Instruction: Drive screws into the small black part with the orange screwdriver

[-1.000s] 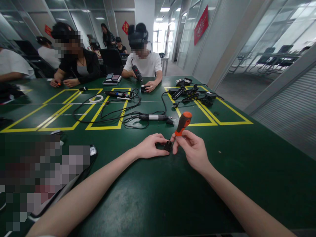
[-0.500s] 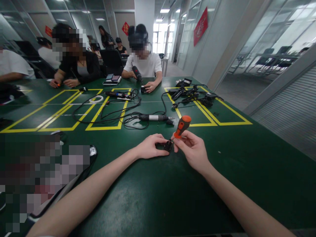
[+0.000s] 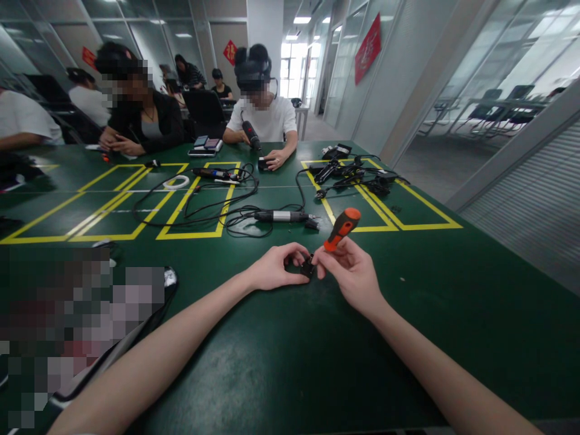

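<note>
Head view shows your right hand [image 3: 351, 275] closed around the orange-and-black plastic-handled screwdriver [image 3: 342, 229], and compared with a moment ago its handle now leans more to the right and lies flatter, so you seem to be turning or re-seating the tip. Your left hand [image 3: 275, 267] stays pinched on the small black plastic part [image 3: 308, 266], which rests on the dark green table mat [image 3: 272, 362] between both hands. The part itself has not shifted, so the work remains at the same place.
</note>
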Demonstrator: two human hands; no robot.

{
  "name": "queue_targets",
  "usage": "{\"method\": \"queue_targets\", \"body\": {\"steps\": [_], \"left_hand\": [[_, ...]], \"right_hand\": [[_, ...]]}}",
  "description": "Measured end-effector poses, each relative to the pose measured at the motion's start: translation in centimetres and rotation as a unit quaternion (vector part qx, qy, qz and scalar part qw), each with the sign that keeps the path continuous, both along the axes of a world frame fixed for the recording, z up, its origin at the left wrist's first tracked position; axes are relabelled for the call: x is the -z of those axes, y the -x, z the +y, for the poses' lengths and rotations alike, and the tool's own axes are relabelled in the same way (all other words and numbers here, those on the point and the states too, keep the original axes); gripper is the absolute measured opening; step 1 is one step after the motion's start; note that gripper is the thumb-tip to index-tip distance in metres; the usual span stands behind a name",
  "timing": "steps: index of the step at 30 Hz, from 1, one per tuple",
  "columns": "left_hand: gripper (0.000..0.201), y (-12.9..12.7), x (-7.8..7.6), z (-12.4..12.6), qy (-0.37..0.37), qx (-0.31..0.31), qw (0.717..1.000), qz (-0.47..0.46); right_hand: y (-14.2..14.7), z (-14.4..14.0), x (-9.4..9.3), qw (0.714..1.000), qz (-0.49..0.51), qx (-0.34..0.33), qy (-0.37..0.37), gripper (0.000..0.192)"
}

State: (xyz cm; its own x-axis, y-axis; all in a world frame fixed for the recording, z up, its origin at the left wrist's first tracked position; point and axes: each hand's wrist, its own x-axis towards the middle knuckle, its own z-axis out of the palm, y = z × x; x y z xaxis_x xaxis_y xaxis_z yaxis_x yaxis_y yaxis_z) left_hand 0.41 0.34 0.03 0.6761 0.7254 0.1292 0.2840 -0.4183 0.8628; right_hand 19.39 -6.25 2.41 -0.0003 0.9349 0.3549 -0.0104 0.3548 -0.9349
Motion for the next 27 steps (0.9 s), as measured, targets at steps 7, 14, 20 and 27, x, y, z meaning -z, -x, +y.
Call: {"method": "queue_targets", "body": {"steps": [7, 14, 20, 27], "left_hand": [[0.030, 0.2, -0.1, 0.4, -0.007, 0.022, 0.999, 0.023], [0.036, -0.8, 0.1, -0.4, -0.054, 0.002, 0.997, 0.049], [0.028, -2.8, 0.6, -1.4, -0.102, -0.035, 0.991, 0.073], [0.027, -1.7, 0.3, -0.1, -0.073, 0.062, 0.994, 0.057]], "right_hand": [[-0.1, 0.0, -0.3, 0.998, -0.045, -0.008, -0.042, 0.028], [-0.2, 0.2, 0.4, 0.985, -0.115, 0.080, -0.104, 0.013], [-0.4, 0.4, 1.4, 0.990, -0.095, 0.058, -0.092, 0.013], [-0.7, 0.6, 1.8, 0.993, -0.071, 0.068, -0.061, 0.024]]}}
